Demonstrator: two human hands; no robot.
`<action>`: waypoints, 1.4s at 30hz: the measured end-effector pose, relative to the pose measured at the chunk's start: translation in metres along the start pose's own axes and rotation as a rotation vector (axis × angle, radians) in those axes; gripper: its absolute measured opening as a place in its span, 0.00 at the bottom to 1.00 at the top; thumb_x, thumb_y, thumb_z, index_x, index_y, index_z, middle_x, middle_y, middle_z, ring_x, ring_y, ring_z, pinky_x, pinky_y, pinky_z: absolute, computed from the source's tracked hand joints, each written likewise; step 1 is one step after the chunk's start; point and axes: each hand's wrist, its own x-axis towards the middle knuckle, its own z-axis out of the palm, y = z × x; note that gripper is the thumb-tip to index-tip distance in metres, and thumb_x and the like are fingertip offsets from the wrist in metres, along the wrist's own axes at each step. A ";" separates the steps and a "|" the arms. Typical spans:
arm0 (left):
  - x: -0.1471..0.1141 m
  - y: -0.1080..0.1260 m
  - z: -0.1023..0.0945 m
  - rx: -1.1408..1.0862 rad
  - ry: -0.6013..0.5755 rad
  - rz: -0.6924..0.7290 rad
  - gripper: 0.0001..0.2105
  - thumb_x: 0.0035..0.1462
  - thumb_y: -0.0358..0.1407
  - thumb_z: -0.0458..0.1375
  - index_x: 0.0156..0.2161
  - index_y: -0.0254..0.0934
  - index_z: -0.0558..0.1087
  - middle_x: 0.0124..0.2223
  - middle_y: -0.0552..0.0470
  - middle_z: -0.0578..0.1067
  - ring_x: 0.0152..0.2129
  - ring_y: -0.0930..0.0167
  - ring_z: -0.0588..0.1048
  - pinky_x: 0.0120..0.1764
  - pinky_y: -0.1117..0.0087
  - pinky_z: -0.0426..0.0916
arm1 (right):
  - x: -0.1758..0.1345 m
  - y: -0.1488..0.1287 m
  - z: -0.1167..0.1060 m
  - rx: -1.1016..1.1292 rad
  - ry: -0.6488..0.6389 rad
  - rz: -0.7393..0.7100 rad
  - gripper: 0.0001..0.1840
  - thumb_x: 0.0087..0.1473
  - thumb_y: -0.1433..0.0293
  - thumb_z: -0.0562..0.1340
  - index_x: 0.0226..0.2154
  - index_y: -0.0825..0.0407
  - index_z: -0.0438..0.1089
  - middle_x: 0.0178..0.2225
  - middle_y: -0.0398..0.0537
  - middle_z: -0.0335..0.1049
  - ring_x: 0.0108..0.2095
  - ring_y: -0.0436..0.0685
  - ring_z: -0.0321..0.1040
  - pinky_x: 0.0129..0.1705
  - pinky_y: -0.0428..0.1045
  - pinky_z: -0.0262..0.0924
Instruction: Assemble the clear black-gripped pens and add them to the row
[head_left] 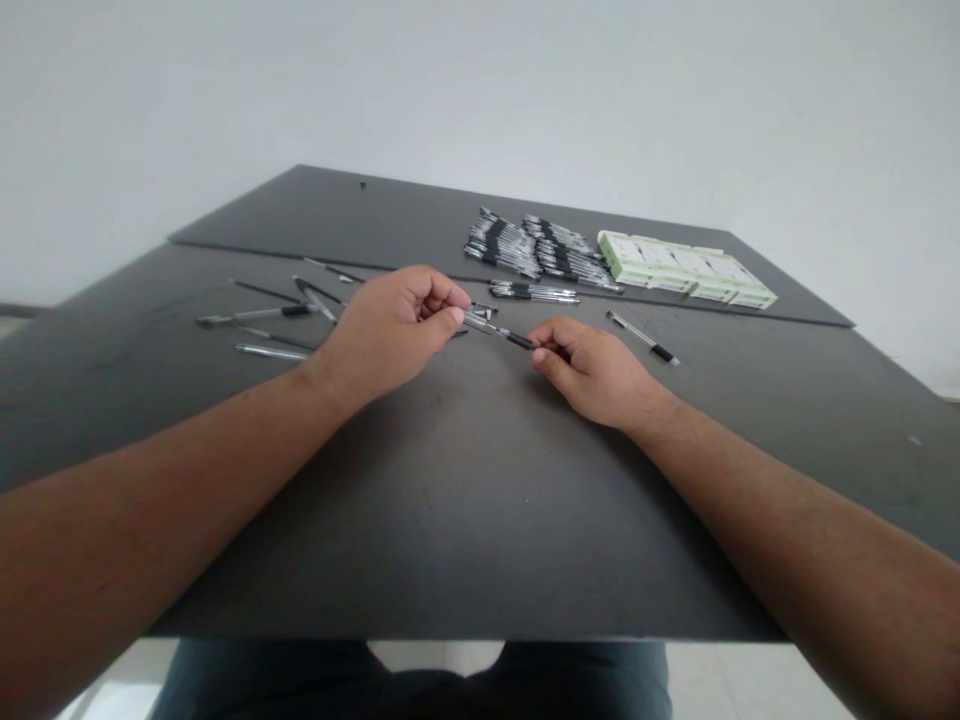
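My left hand is closed, thumb and forefinger pinching a clear plastic pen part, which looks like a cap. A pen with a black grip is held in the closed fingers of my right hand. Its thin light end points left at the clear part, close to it; whether they touch I cannot tell. The rest of this pen is hidden in my right hand. Just behind my hands lies a small row of pens. Another pen with a black grip lies to the right of my right hand.
Loose pen parts and thin dark refills are scattered left of my left hand, partly behind it. Farther back are two piles of pens and several green-and-white boxes. A seam with a raised edge crosses the dark table.
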 end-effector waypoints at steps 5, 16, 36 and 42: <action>-0.002 0.001 0.003 0.018 -0.017 0.022 0.09 0.65 0.37 0.62 0.45 0.40 0.83 0.41 0.49 0.87 0.37 0.64 0.84 0.44 0.62 0.80 | 0.000 -0.001 0.000 0.001 -0.012 0.000 0.09 0.66 0.65 0.60 0.43 0.48 0.76 0.36 0.49 0.79 0.35 0.60 0.70 0.41 0.53 0.62; 0.015 -0.015 -0.015 0.312 -0.250 -0.119 0.10 0.57 0.43 0.63 0.38 0.40 0.83 0.31 0.52 0.84 0.29 0.65 0.81 0.34 0.66 0.71 | 0.002 0.008 -0.002 -0.056 0.051 0.045 0.11 0.64 0.64 0.60 0.44 0.50 0.75 0.35 0.49 0.79 0.33 0.59 0.69 0.39 0.52 0.59; 0.052 -0.021 0.003 0.665 -0.266 0.208 0.18 0.64 0.39 0.56 0.48 0.37 0.87 0.45 0.42 0.87 0.45 0.56 0.85 0.51 0.58 0.76 | 0.006 0.016 0.002 -0.021 0.138 0.135 0.12 0.65 0.63 0.60 0.44 0.50 0.76 0.36 0.51 0.79 0.35 0.61 0.71 0.41 0.53 0.61; 0.083 -0.022 0.029 0.791 -0.354 0.388 0.18 0.63 0.35 0.56 0.49 0.37 0.88 0.44 0.42 0.87 0.47 0.56 0.84 0.54 0.58 0.75 | 0.005 0.014 0.003 0.015 0.129 0.118 0.11 0.64 0.64 0.60 0.43 0.50 0.76 0.35 0.50 0.79 0.34 0.60 0.70 0.41 0.53 0.60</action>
